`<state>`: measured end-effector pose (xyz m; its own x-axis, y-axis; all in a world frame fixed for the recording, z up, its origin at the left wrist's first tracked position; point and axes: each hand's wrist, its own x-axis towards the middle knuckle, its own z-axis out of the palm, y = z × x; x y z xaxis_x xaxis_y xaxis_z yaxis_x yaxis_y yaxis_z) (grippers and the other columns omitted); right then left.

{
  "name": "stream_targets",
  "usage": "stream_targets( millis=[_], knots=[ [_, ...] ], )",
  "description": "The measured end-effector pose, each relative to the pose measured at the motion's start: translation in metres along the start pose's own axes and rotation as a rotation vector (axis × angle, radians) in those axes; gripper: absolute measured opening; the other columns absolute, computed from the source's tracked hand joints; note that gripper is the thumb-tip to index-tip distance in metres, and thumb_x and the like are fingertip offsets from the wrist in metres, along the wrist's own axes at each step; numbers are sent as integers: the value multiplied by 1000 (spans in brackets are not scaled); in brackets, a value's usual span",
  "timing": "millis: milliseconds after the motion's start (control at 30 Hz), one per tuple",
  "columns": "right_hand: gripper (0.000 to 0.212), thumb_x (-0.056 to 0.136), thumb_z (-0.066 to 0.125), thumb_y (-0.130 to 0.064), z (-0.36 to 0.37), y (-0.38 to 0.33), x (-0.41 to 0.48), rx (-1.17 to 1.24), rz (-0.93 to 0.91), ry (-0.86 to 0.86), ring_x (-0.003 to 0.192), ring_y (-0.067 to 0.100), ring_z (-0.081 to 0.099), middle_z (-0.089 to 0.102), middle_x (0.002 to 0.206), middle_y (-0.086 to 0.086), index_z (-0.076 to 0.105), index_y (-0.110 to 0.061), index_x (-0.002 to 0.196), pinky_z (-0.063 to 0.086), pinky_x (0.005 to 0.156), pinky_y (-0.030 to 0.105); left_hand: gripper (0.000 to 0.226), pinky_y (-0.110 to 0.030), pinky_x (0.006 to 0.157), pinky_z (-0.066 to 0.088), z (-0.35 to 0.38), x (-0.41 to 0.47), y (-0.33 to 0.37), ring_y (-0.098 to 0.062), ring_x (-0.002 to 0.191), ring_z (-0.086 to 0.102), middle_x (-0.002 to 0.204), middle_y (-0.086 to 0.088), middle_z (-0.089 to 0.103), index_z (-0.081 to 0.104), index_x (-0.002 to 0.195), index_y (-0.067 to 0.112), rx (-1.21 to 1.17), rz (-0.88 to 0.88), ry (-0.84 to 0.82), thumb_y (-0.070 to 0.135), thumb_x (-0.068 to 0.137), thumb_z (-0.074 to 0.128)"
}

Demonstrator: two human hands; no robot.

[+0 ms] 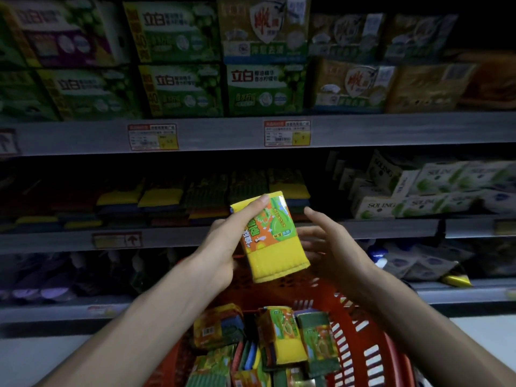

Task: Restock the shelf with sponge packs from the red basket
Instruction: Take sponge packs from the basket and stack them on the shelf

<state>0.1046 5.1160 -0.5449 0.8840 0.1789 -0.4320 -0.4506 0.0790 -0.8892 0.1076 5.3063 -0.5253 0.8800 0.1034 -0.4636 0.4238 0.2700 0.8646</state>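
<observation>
Green boxes (pixel 181 90), white boxes (pixel 435 188), price tags (pixel 287 134)

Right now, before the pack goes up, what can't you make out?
Head view:
- Shelf row of sponges: too dark to spot a gap.
- Price tags: print blurred.
- Red basket: cut off by bottom edge.
- Right hand: fingertips behind the sponge pack in the left hand; contact unclear.

I count one sponge pack (pixel 268 236) raised above the rest, and one red basket (pixel 363 344). Inside it I make out at least six more packs (pixel 276 331); they overlap, so I can't give an exact total. Two grips are in view, the left grip (pixel 223 247) and the right grip (pixel 329 247). Three shelf rails (pixel 223 135) cross my view, and the top one carries two fully visible price labels (pixel 153 136).
</observation>
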Motion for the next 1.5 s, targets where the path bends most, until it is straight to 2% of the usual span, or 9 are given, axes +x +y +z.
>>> stream_targets(
  millis=[133, 400, 533, 667, 800, 900, 1033, 1167, 1500],
  knots=[
    [50, 87, 71, -56, -8, -4, -24, -63, -64, -139, 95, 24, 75, 78, 110, 8, 71, -22, 125, 53, 86, 39, 70, -54, 101, 54, 10, -1, -2, -25, 100, 76, 101, -5, 81, 73, 118, 18, -88, -17, -42, 52, 61, 94],
    [56, 80, 86, -22, -47, 8, -41, 174, -105, 17, 115, 40, 69, 71, 125, 20, 64, -12, 130, 50, 108, 53, 89, -50, 99, 56, 41, -19, -20, -23, 105, 75, 111, -2, 79, 71, 124, 21, 172, 29, -212, 68, 51, 92],
    [67, 69, 88, -22, -62, 11, -48, 233, -111, 86, 114, 39, 70, 73, 119, 21, 63, -10, 129, 46, 111, 52, 63, -35, 80, 61, 50, -30, -27, -20, 98, 77, 106, 1, 80, 74, 119, 22, 270, 30, -307, 57, 68, 86],
    [71, 61, 89, -20, -73, 14, -46, 306, -101, 142, 115, 45, 65, 73, 117, 22, 60, -5, 125, 45, 105, 51, 63, -38, 79, 64, 58, -29, -39, -21, 97, 77, 106, -1, 80, 69, 122, 19, 380, -16, -326, 51, 71, 87],
    [60, 65, 93, -23, -78, 17, -40, 307, -82, 117, 99, 35, 47, 61, 107, 24, 61, -8, 113, 39, 75, 37, 52, -38, 81, 65, 65, -20, -45, -19, 90, 79, 97, -3, 81, 69, 116, 14, 391, -40, -275, 37, 75, 89],
    [40, 84, 82, -23, -82, 18, -39, 140, -133, 193, 103, 33, 72, 76, 112, 17, 65, -12, 118, 54, 96, 45, 55, -35, 81, 63, 70, -12, -48, -15, 89, 78, 99, 2, 81, 68, 122, 18, 439, 43, -217, 40, 76, 89],
    [27, 90, 76, -23, -84, 15, -32, -65, -264, 285, 90, 20, 78, 78, 105, 10, 72, -19, 116, 64, 80, 36, 67, -41, 97, 56, 82, 2, -53, -13, 109, 67, 123, 7, 68, 58, 125, 30, 490, 245, -78, 43, 68, 92],
    [27, 89, 75, -14, -87, 9, -14, 58, -282, 302, 99, 25, 77, 79, 105, 10, 71, -16, 115, 60, 93, 42, 57, -39, 96, 55, 94, 10, -55, -13, 110, 63, 121, 7, 64, 56, 119, 32, 502, 410, 37, 46, 74, 88],
    [25, 92, 75, -12, -98, 2, 21, -15, -457, 448, 104, 15, 73, 75, 110, 7, 70, -15, 116, 61, 85, 25, 68, -34, 105, 52, 115, 18, -58, -5, 119, 62, 134, 5, 66, 46, 152, 33, 457, 421, -99, 25, 91, 74]
  ],
)
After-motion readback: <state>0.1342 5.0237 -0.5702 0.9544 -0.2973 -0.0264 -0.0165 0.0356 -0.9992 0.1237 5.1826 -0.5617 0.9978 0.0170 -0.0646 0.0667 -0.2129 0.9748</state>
